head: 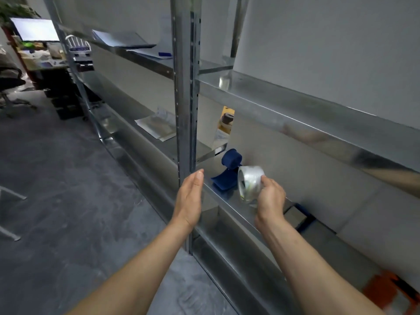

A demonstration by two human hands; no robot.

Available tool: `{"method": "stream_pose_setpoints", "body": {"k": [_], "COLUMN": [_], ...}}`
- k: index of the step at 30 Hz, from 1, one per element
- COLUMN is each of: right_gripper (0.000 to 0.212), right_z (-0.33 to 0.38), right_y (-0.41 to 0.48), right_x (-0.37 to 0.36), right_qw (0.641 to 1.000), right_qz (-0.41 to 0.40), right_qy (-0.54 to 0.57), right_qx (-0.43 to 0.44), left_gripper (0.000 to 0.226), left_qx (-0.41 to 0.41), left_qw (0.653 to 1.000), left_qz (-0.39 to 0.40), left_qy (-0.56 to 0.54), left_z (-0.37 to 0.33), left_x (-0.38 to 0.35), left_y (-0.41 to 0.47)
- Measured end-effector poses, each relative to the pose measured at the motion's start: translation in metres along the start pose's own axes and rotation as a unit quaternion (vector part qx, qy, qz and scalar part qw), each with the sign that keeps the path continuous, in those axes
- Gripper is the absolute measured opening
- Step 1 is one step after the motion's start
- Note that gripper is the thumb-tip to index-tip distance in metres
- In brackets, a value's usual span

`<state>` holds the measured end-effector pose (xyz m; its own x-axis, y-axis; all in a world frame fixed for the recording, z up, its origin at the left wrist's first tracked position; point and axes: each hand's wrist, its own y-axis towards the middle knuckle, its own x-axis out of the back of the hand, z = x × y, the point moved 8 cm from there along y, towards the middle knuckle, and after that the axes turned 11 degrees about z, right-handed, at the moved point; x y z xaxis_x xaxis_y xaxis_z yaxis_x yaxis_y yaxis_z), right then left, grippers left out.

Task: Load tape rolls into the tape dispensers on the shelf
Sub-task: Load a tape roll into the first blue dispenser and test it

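head view: a wide downward look along a metal shelving unit, with both bare forearms reaching in from 6 o'clock.
left hand (189, 196): flat and relaxed, fingers straight and together, holding nothing. Its fingertips reach the front edge of the shelf, just beside the upright post (185, 87), at 9 o'clock of the tape dispenser.
right hand (270, 197): fingers and thumb curled round the tape roll, gripping it from the roll's 4 o'clock side, above the shelf.
tape roll (250, 181): clear and wide, held on edge in the right hand with its hollow core facing 9 o'clock. It sits just beside the tape dispenser, at that tool's 4 o'clock; whether the two touch cannot be told.
tape dispenser (228, 170): dark blue, standing on the shelf between the two hands, its round hub at 12 o'clock over a flat curved base.
shelf (231, 203): bright sheet metal, running from 10 o'clock to 4 o'clock across the frame.
dark blue frame (304, 215): on the same shelf at 3 o'clock of the right hand, partly hidden by the wrist, too unclear to name.
papers (156, 128): lying on the next bay's board, at 11 o'clock of the left hand.
yellow packet (226, 123): seen through a gap in the back panel, at 12 o'clock of the tape dispenser.
monitor (34, 29): lit, at the frame's 10 o'clock, with an office chair (9, 80) at its 7 o'clock.
orange object (386, 289): blurred, low at 4 o'clock of the frame.
floor (68, 178): grey concrete.
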<state>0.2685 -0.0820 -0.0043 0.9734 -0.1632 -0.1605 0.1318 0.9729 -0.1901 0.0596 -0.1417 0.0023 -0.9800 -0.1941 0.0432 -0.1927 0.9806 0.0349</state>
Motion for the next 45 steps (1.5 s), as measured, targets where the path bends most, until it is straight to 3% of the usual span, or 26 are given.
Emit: {"method": "stream_pose_setpoints", "body": {"k": [6,13,17,22,26,32,39,45], "right_gripper": [0.026,0.016,0.02,0.026,0.026,0.025,0.026,0.025], "right_z": [-0.01,-0.028,-0.039,-0.051,-0.058,-0.056,-0.061,-0.081], "right_y": [0.02,0.064,0.098,0.133,0.151,0.166,0.17,0.165], "right_x": [-0.023,-0.043,-0.043,-0.042,-0.039,-0.041,-0.046,-0.054], "right_qw": [0.997,0.992,0.988,0.987,0.979,0.972,0.955,0.94], "right_qz": [-0.071,-0.116,-0.141,-0.142,-0.163,-0.193,-0.267,-0.32], "right_qy": [0.024,0.015,0.027,-0.022,-0.058,-0.068,-0.079,0.03], "right_qx": [-0.009,-0.042,-0.057,-0.071,-0.108,-0.117,-0.104,-0.114], "left_gripper": [0.077,0.084,0.086,0.063,0.081,0.025,0.034,0.046], "left_qx": [0.003,0.02,0.025,0.045,0.058,0.12,0.218,0.193], "left_qw": [0.999,0.998,0.995,0.989,0.983,0.964,0.928,0.907], "left_qz": [0.038,0.064,0.096,0.138,0.161,0.236,0.304,0.375], "left_qy": [-0.002,0.012,0.022,0.036,0.061,0.038,-0.01,0.009], "left_z": [0.006,0.018,0.02,0.02,0.031,0.053,0.09,0.092], "left_x": [0.021,0.024,0.012,-0.012,-0.027,-0.055,-0.075,-0.086], "left_y": [0.042,0.102,0.14,0.182,0.214,0.253,0.291,0.303]}}
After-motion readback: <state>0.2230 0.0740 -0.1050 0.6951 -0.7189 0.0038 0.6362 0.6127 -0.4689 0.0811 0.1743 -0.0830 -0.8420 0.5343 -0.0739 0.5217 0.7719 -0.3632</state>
